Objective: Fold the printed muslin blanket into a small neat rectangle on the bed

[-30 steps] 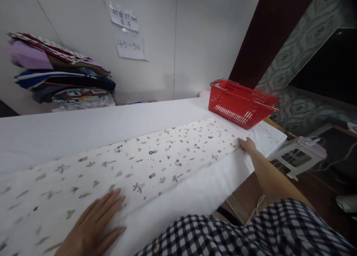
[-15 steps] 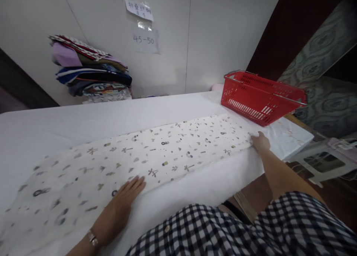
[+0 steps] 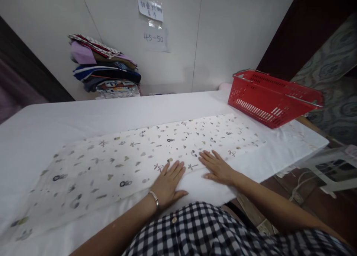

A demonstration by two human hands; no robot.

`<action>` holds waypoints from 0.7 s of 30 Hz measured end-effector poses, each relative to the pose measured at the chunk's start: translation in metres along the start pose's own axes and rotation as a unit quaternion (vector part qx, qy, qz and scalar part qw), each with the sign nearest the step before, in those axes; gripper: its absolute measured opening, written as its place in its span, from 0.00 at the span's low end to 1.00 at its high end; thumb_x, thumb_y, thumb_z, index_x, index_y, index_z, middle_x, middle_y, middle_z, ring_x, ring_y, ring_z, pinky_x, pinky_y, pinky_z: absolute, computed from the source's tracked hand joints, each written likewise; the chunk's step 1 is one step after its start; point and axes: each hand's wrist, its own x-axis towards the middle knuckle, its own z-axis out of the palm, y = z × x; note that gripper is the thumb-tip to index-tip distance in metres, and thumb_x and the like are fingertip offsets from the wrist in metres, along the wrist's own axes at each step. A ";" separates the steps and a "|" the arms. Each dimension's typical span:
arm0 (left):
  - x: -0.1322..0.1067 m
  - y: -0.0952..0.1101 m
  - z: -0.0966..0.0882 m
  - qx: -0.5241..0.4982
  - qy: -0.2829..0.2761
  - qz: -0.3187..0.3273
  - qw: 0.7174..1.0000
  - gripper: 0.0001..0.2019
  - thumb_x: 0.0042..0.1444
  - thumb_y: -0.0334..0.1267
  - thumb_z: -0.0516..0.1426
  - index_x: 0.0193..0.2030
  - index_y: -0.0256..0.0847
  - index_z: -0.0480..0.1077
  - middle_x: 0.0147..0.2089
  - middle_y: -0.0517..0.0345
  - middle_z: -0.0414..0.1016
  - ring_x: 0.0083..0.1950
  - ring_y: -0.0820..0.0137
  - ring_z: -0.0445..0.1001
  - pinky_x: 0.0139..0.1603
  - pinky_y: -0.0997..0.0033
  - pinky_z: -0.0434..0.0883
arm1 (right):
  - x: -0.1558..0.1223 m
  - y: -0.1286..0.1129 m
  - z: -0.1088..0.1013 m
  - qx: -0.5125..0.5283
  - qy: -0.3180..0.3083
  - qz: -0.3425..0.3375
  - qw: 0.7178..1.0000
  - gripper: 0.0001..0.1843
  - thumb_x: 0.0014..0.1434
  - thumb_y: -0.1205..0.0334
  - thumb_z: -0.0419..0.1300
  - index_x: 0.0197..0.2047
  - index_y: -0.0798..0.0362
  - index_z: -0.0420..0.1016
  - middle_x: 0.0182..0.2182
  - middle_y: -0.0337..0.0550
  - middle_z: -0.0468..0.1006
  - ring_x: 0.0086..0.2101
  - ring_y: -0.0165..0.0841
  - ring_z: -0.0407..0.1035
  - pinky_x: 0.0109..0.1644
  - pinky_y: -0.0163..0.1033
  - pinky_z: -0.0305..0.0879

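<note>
A long folded strip of white fabric printed with small grey and black motifs lies flat along the white table. My left hand rests flat, fingers spread, on the strip's near edge at the middle. Just to its right my right hand also lies flat and open on the near edge. The two hands are close together, a small gap between them. A bracelet sits on my left wrist.
A red plastic basket stands at the table's far right corner. A stack of folded fabrics sits against the back wall, under two paper notes. A white stool stands on the floor to the right.
My right hand has slid left from the strip's right end to the middle. My left hand has moved right along the near edge, so both hands now lie side by side.
</note>
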 end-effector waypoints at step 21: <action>-0.037 -0.057 -0.018 0.060 0.018 -0.134 0.989 0.32 0.57 0.57 0.42 0.66 0.46 0.44 0.68 0.54 0.42 0.67 0.59 0.43 0.63 0.48 0.48 | -0.046 0.072 0.003 -0.007 -0.003 0.223 0.975 0.31 0.62 0.45 0.38 0.66 0.43 0.36 0.64 0.39 0.39 0.62 0.38 0.35 0.63 0.55 0.37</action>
